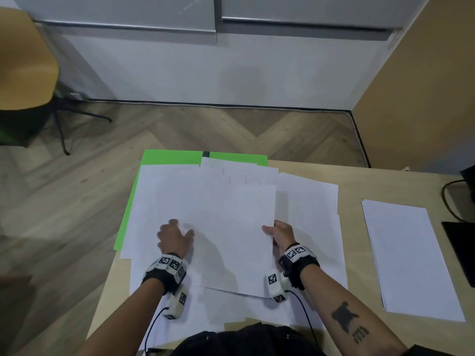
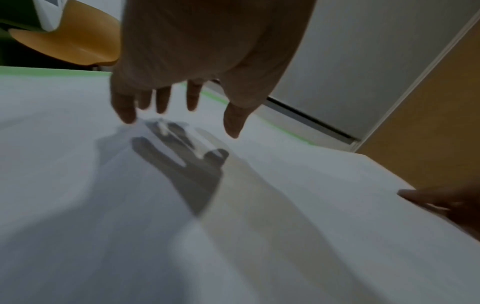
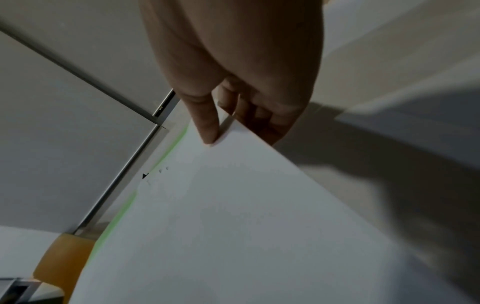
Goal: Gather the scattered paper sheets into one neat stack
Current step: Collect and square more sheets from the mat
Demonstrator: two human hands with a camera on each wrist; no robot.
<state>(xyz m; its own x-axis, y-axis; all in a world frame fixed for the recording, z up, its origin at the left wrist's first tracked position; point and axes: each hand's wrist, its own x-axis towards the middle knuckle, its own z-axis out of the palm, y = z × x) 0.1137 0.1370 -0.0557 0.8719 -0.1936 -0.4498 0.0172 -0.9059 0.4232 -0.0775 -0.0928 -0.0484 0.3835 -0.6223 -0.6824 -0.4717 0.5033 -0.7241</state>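
Several white paper sheets [image 1: 200, 191] lie overlapped across the near left part of the table, over a green mat [image 1: 167, 156]. My right hand [image 1: 276, 231] pinches the right edge of one top sheet [image 1: 231, 227], thumb above and fingers beneath, and the sheet [image 3: 233, 216] is raised off the pile. My left hand [image 1: 174, 235] hovers with spread, straight fingers [image 2: 127, 107] just above the sheets [image 2: 78, 164] to the left, holding nothing. A neat stack of white sheets [image 1: 408, 260] lies apart at the right.
The wooden table [image 1: 352, 181] ends just beyond the green mat; floor lies past it. A black cable [image 1: 448, 201] and a dark flat object [image 1: 462, 247] sit at the far right edge. An orange chair [image 1: 25, 60] stands back left.
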